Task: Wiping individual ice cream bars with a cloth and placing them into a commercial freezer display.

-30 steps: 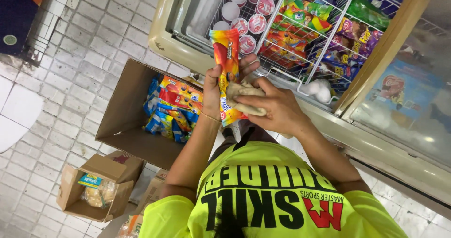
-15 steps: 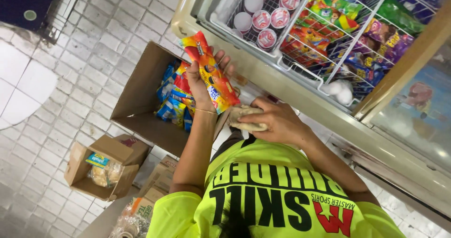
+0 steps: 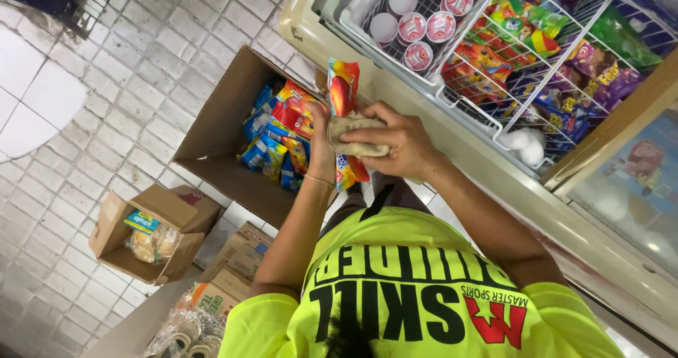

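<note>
Over the open cardboard box [image 3: 226, 128] of packets on the floor, my left hand [image 3: 321, 142] has drawn the orange ice-lolly packet [image 3: 344, 90] back from the freezer [image 3: 487, 160], fingers clamped on it. My right hand [image 3: 395, 140] now presses a beige cloth [image 3: 357, 133] against the packet, fingers closed around the cloth, so I judge wiping comes before stocking.

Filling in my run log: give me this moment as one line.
left hand: holds orange packets | right hand: presses cloth on packets | box: open | freezer: open

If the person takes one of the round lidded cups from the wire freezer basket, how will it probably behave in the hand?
The cups look small, so each is probably light. They are round, so one laid on its side may roll. Standing packed in the wire basket, they seem stable. In a freezer, they may feel slippery.
</note>
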